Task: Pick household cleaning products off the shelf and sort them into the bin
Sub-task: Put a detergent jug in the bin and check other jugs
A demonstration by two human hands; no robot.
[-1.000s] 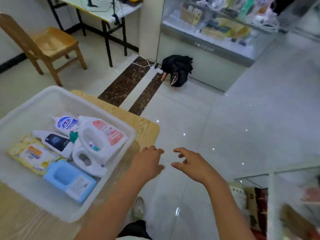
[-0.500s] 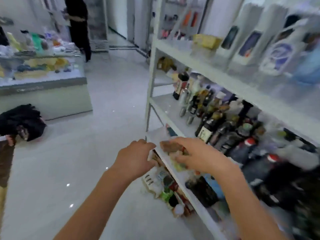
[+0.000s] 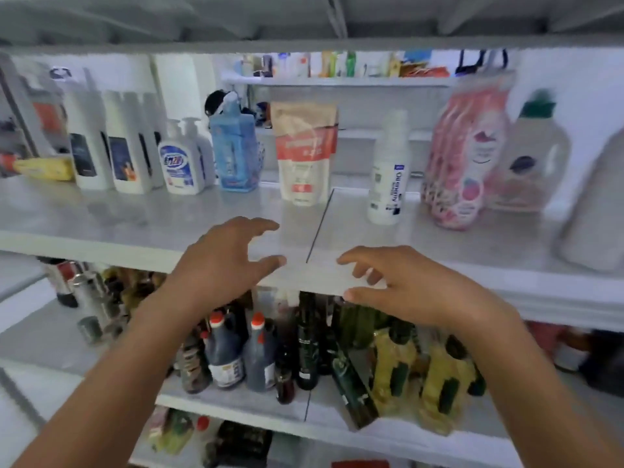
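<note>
I face a white shelf [image 3: 422,238] lined with cleaning products. From left to right stand tall white bottles [image 3: 111,146], a white pump bottle with a blue label [image 3: 180,160], a blue refill pack [image 3: 234,150], a beige and red pouch [image 3: 305,153], a slim white bottle [image 3: 388,170], a pink refill bag [image 3: 467,157] and a clear jug with a green cap [image 3: 530,157]. My left hand [image 3: 226,261] hovers over the shelf's front edge, fingers spread, holding nothing. My right hand [image 3: 408,285] hangs beside it, fingers relaxed and empty. The bin is out of view.
A lower shelf [image 3: 236,400] carries dark sauce bottles [image 3: 243,356], green glass bottles and yellow oil bottles [image 3: 395,369]. A large white container [image 3: 597,211] stands at the far right of the upper shelf. More packs sit on the bottom shelf.
My view swung from the bin on the table, past the floor, to face the shelf head-on. Both hands stayed empty and rose to the upper shelf's front edge.
</note>
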